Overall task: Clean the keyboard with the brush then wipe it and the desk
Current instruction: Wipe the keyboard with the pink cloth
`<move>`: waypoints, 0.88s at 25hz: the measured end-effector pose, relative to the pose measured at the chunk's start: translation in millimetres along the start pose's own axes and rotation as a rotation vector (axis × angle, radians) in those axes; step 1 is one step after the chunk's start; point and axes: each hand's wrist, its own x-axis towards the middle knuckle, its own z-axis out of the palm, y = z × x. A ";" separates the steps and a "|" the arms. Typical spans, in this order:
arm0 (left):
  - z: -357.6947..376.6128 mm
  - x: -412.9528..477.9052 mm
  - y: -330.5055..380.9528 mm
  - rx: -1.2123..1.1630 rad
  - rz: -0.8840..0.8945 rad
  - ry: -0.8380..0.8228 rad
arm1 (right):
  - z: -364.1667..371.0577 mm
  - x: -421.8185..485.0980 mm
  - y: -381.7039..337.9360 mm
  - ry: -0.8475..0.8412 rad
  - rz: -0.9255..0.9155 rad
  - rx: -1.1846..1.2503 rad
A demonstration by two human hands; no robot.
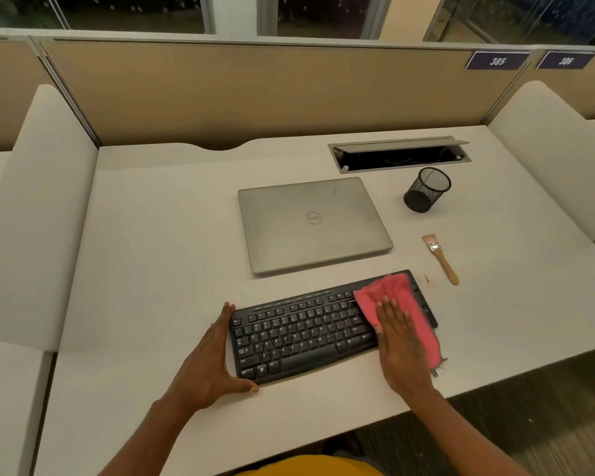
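Pink cloth (401, 292) pressed flat on the right end of the keyboard (306, 333).
The left hand (208, 359) grips nothing: its straight fingers brace the keyboard's left end, thumb at the front corner. The keyboard lies near the front edge of the desk (152, 269). The right hand (401, 348), fingers straight and unclenched, presses the cloth, which spreads under and beyond the palm. The brush (442, 259) lies toward the desk's right edge, apart from both hands.
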 end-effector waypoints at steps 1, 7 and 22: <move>0.4 0.1 0.2 0.001 0.000 0.003 | 2.4 2.1 -5.8 0.020 0.053 0.040; 1.0 0.2 2.1 0.006 -0.004 0.003 | 36.1 -16.9 -89.2 0.013 0.011 0.145; -0.8 -3.0 10.0 0.006 0.001 0.015 | 39.1 -56.8 -173.6 -0.373 -0.288 0.414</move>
